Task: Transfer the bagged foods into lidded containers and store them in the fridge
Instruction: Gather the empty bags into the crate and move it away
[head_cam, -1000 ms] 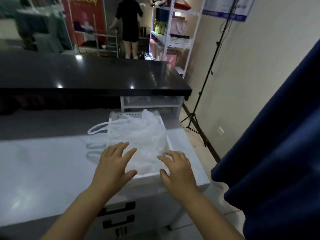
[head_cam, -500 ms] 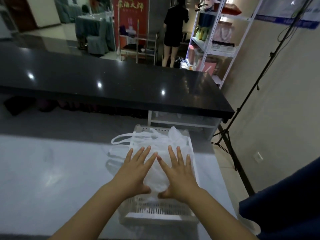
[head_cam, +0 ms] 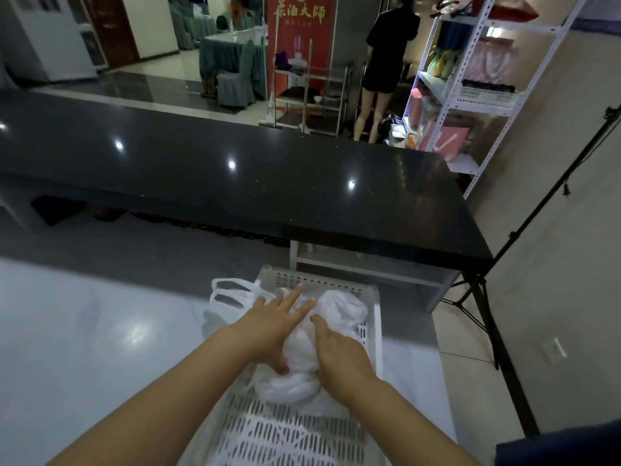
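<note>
A white perforated plastic basket [head_cam: 371, 331] stands on the pale steel counter [head_cam: 84, 348] in front of me. Crumpled white plastic bags [head_cam: 302, 351] lie bunched in its far half, with handle loops [head_cam: 228, 290] hanging over the left rim. My left hand [head_cam: 272, 324] lies flat on the bags with its fingers straight, pointing away from me. My right hand [head_cam: 339, 354] presses the right side of the bunch, fingers bent over it. What the bags hold is hidden.
A long black glossy countertop [head_cam: 268, 176] runs across behind the counter. A white metal shelf rack [head_cam: 470, 79] with goods stands at the back right, a person in black beside it. A black tripod stand [head_cam: 504, 257] leans along the right wall. A dark blue cloth [head_cam: 571, 445] fills the lower right corner.
Both hands moved forward from the basket's near rim onto the bags and squeezed them into a tighter bunch. The camera tilted up and away from the dark blue cloth.
</note>
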{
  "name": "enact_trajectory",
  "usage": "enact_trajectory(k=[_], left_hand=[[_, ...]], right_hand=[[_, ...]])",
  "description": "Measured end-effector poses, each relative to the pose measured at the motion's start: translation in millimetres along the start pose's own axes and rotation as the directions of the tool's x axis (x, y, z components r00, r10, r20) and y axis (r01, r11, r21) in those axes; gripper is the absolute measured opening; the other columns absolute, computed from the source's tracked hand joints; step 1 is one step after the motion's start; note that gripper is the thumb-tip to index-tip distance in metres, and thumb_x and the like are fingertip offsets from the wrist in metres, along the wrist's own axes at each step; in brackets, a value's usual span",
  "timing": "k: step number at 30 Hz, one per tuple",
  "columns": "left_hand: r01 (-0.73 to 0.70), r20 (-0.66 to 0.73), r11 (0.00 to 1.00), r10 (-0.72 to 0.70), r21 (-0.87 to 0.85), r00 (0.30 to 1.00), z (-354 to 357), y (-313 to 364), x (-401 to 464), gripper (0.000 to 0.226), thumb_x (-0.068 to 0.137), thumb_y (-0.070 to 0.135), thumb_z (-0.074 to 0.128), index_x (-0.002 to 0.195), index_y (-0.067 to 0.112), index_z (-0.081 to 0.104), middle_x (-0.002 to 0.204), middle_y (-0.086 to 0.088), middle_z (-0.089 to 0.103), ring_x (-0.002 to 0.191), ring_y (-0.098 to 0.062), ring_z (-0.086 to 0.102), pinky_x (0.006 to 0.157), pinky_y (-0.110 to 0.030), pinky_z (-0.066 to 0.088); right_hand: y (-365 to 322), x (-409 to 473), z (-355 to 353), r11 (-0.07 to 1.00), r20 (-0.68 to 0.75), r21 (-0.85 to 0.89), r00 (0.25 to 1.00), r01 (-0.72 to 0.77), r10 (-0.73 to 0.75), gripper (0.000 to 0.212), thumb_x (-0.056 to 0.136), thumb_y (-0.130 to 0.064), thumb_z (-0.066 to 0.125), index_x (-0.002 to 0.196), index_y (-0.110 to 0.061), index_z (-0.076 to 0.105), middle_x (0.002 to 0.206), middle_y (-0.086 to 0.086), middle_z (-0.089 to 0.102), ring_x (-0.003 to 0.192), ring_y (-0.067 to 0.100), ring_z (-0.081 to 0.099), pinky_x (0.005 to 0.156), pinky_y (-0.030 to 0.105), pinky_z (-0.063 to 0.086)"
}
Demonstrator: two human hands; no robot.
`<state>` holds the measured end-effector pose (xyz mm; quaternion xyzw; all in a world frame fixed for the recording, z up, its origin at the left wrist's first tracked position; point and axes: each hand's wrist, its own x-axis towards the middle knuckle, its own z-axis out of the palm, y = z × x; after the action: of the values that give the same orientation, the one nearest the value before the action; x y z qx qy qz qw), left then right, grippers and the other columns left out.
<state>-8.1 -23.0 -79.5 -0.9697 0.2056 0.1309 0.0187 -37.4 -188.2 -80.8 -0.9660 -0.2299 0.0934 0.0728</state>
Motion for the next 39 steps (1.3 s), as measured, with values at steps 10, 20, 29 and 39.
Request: enact_trajectory(k=[10,20,29,39], left_hand=[[-0.010,-0.158,1.000,0.005,-0.029,0.987,15.8,5.2,7.9,0.049,0.073,0.033,0.064,0.120,0.024,0.050,0.117,0.002,0.058,0.108,-0.019,0.052,0.091,-0.032,0.035],[0.143,0.011,0.989,-0.142,-0.026,0.990,3.4,-12.2,-28.4,0.115,0.060,0.067,0.061,0.148,0.016,0.007,0.153,-0.006,0.020,0.143,-0.022,0.008,0.117,-0.047,-0.001],[0.001,-0.243,0.964,0.065,0.264,0.968,-6.3,-23.2,-17.0,0.029,0.044,0.019,0.083,0.066,0.028,0.066,0.067,0.008,0.065,0.080,-0.017,0.062,0.089,-0.040,0.050],[0.478,-0.291,0.664,-0.712,-0.574,0.639,-22.1,27.5,-51.9,0.038,0.086,0.035,0.060,0.117,0.016,0.050,0.104,-0.001,0.058,0.084,-0.017,0.057,0.068,-0.025,0.044]], right_hand=[[21.2,43.6,5.3,0.997,0.155,-0.055,0.987,0.062,-0.053,0.121,0.067,-0.053,0.072,0.146,-0.028,-0.017,0.156,0.006,-0.016,0.144,0.026,-0.014,0.116,0.047,-0.007],[23.0,48.0,9.5,0.987,-0.011,-0.076,0.990,0.142,-0.143,0.037,0.082,-0.030,0.057,0.119,-0.030,0.054,0.122,0.001,0.056,0.112,0.024,0.048,0.088,0.037,0.041],[18.9,33.4,16.1,0.820,0.008,-0.349,0.877,0.453,-0.481,0.030,0.041,-0.027,0.082,0.056,-0.028,0.056,0.050,-0.009,0.047,0.051,0.013,0.049,0.050,0.025,0.034],[27.7,28.4,23.8,0.874,-0.108,-0.274,0.890,0.402,-0.443,0.031,0.046,-0.025,0.083,0.062,-0.028,0.057,0.054,-0.009,0.049,0.054,0.014,0.047,0.055,0.026,0.039]])
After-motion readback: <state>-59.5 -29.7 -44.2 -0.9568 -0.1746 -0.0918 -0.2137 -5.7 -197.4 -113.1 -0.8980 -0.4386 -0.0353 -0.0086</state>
